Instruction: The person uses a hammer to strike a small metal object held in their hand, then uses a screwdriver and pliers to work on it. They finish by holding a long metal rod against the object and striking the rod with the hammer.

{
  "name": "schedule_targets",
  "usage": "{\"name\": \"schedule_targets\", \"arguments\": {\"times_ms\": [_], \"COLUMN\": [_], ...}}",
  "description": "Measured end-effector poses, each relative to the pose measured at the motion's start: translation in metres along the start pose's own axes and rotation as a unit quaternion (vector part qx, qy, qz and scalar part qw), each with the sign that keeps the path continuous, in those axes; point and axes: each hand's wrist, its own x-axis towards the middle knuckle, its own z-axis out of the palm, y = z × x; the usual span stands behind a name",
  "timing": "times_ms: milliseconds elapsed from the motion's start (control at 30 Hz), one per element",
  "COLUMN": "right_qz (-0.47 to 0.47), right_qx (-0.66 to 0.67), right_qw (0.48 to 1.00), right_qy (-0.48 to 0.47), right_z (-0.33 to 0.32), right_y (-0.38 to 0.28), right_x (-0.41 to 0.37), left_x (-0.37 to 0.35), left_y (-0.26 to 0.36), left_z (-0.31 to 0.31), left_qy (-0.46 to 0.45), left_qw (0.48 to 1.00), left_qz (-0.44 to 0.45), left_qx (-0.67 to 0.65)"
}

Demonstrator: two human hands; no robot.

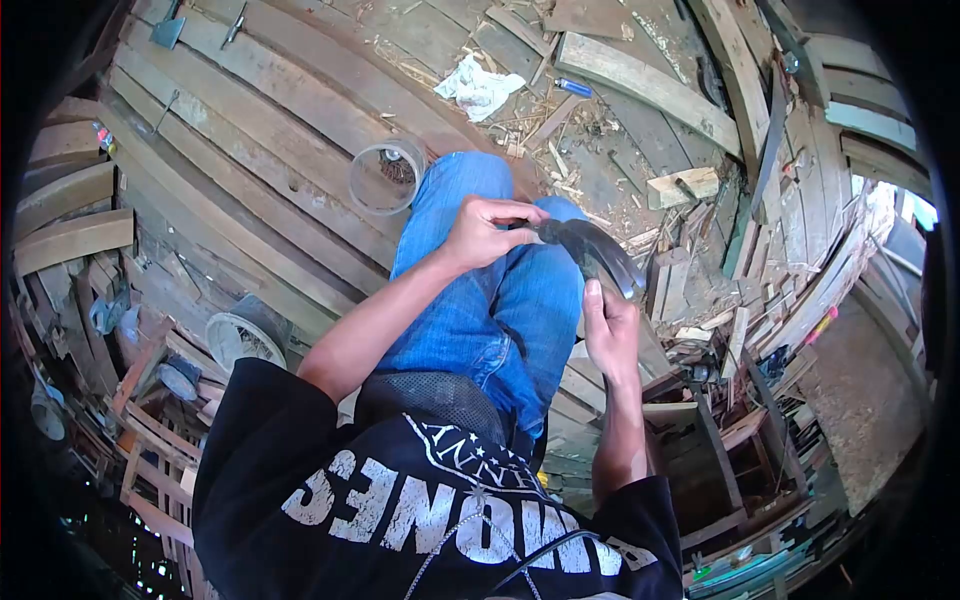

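Note:
My left hand [487, 232] is closed, its fingers pinching the dark end of a claw hammer [585, 243] above my knees. The hammer's dark metal head curves right and down to a pronged tip. Just below that tip is my right hand [612, 330], closed with the thumb up against the hammer; its grip hides most of the handle. Under the hammer are my knees in blue jeans [460, 290]. A clear round tub [360, 182] with small dark pieces in it, perhaps nails, stands beside my left knee.
Long planks [230, 150] cover the floor at left. Ahead lie a white cloth [478, 88], a blue-handled tool [573, 87], a thick board [650, 85] and wood scraps. A bucket [245, 338] stands behind left; wooden frames [720, 460] stand at lower right.

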Motion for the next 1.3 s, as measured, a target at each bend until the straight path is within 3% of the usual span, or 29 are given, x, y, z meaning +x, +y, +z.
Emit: {"name": "schedule_targets", "arguments": {"times_ms": [200,333,467,567,733,833,867,900,1033,1100,1133,1200,1233,1300], "right_qz": [0.017,0.034,0.033,0.058,0.054,0.067,0.027,0.025,0.103,0.164,0.164,0.143,0.143,0.042], "right_qx": [0.085,0.010,0.094,0.014,0.155,0.135,0.051,0.050,0.212,0.274,0.273,0.116,0.117,0.105], "right_qw": [0.996,0.999,0.995,0.998,0.986,0.988,0.998,0.998,0.971,0.948,0.948,0.983,0.983,0.993], "right_qy": [0.016,-0.006,0.022,-0.002,-0.003,0.011,0.001,0.004,-0.034,0.008,0.008,-0.015,-0.014,-0.016], "right_z": [0.003,0.003,-0.002,0.004,-0.002,0.006,0.010,0.007,0.000,-0.001,0.002,0.011,0.012,0.015], "right_y": [0.003,0.002,0.000,-0.005,-0.005,-0.001,0.008,0.007,-0.003,-0.005,-0.003,0.006,0.011,0.015], "right_x": [0.000,0.006,0.001,0.007,0.004,0.003,0.006,0.005,0.006,0.007,0.007,0.007,0.007,0.004], "left_x": [-0.001,0.002,-0.001,-0.003,-0.001,-0.001,-0.001,-0.002,0.000,-0.001,-0.001,0.000,-0.001,-0.003], "left_y": [0.000,-0.003,0.000,-0.004,0.000,-0.003,-0.003,-0.001,0.001,0.001,0.000,-0.003,-0.006,-0.008], "left_z": [0.003,-0.001,0.003,0.002,0.003,0.004,0.004,0.002,0.001,0.002,0.002,0.002,0.001,0.000], "left_qy": [0.029,0.023,0.019,0.025,0.027,0.028,0.026,0.030,0.013,0.010,0.014,0.016,0.026,0.036], "left_qw": [0.999,1.000,1.000,1.000,1.000,0.999,0.999,0.999,1.000,1.000,1.000,1.000,0.998,0.994], "left_qz": [0.005,-0.008,-0.001,-0.010,-0.005,-0.005,-0.002,-0.004,0.021,0.021,0.013,0.006,-0.005,-0.020], "left_qx": [0.012,-0.020,-0.002,-0.007,-0.003,-0.023,-0.024,-0.022,0.013,0.015,0.005,-0.004,-0.052,-0.098]}}
